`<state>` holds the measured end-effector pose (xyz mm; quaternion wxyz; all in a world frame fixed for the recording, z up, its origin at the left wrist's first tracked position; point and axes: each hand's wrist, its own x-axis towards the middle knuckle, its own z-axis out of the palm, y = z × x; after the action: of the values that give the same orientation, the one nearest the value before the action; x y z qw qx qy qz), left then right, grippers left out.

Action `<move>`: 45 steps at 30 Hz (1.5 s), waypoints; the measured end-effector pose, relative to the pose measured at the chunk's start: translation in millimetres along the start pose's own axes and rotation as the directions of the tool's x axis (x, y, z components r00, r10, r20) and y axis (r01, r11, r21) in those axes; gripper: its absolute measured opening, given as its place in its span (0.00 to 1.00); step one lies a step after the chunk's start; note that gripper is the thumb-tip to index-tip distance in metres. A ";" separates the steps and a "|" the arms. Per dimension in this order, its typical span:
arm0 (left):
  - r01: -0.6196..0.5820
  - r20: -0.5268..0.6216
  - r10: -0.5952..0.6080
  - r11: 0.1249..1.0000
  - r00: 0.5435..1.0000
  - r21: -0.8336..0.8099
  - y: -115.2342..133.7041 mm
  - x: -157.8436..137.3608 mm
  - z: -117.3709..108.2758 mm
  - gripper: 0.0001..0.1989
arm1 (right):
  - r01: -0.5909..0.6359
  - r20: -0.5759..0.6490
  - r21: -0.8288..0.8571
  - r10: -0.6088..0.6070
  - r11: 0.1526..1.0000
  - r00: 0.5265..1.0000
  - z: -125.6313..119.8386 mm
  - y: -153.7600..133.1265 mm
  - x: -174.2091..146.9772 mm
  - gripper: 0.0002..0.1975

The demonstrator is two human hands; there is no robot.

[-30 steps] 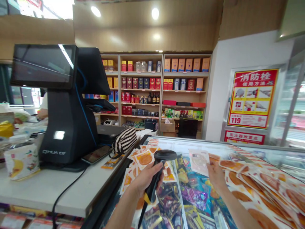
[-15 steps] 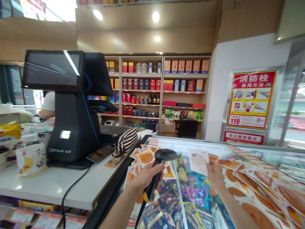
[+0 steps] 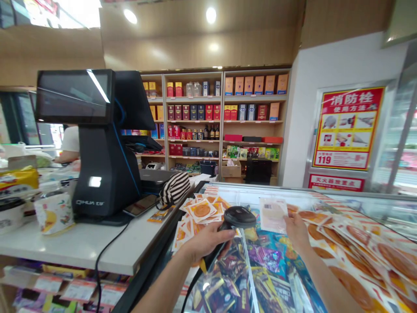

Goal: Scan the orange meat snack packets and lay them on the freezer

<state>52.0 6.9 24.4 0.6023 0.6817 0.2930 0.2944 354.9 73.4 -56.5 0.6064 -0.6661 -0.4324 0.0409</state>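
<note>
Black plastic handheld scanner (image 3: 240,216) clasped in left hand (image 3: 208,241), slanting near-left to far-right, just left of flat, translucent whitish packet (image 3: 273,214) pinched at right edge by right hand (image 3: 296,231).

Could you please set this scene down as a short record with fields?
Left hand: grips a black handheld barcode scanner
Right hand: holds a pale flat packet by its edge
Below the hands: display chest with colourful wrapped packets
Counter: black point-of-sale terminal, striped pouch
Background: shelves of boxes and bottles
Wall: red and yellow sign reading 119
</note>
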 end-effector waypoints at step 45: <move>0.083 -0.494 -0.137 0.988 0.859 -0.130 -8.8 -39.3 -50.7 0.18 | 0.580 0.541 -0.293 -0.369 0.760 0.756 45.6 -76.4 -80.8 0.18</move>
<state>-12.4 11.0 18.9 0.5561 0.5315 0.4619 0.4414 237.9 49.6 -42.0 0.3096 -0.6212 -0.7169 -0.0650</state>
